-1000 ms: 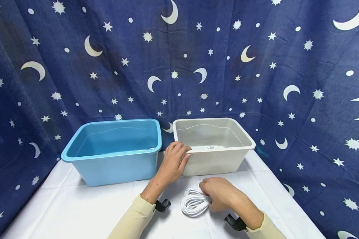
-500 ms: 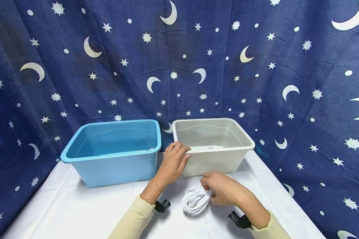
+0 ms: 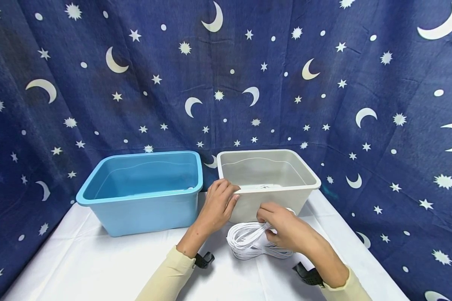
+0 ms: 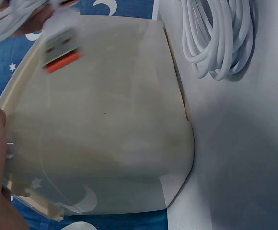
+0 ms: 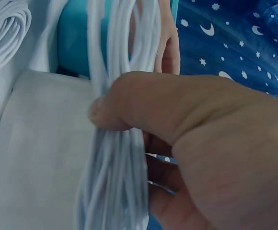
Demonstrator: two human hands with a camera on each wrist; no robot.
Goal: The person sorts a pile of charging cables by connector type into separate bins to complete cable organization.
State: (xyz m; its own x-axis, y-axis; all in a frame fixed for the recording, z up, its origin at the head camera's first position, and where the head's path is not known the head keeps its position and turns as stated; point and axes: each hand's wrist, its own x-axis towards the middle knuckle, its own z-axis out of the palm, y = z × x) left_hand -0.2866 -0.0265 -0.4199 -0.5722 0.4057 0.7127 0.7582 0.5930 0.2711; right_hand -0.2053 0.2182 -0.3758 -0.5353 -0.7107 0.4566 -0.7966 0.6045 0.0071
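Observation:
My right hand point(image 3: 286, 230) pinches a coiled bundle of white cable point(image 5: 112, 182), raised in front of the grey tub point(image 3: 275, 200). In the right wrist view the thumb lies across the strands. A second white cable coil point(image 4: 220, 38) lies on the table below it. By the held bundle, the left wrist view shows a blurred grey-and-orange end piece point(image 4: 62, 52). My left hand point(image 3: 218, 205) grips the grey tub's near left rim, fingers over the edge and thumb outside.
A blue tub point(image 3: 147, 213) stands left of the grey one. Both stand on a white-covered table point(image 3: 98, 267) before a dark blue curtain point(image 3: 165, 54) with moons and stars. Inside the grey tub, something small and pale point(image 3: 264, 186) shows on the floor.
My right hand has lifted the cable bundle up and slightly right, toward the grey tub, uncovering the second coil beneath. The left hand has stayed at the rim.

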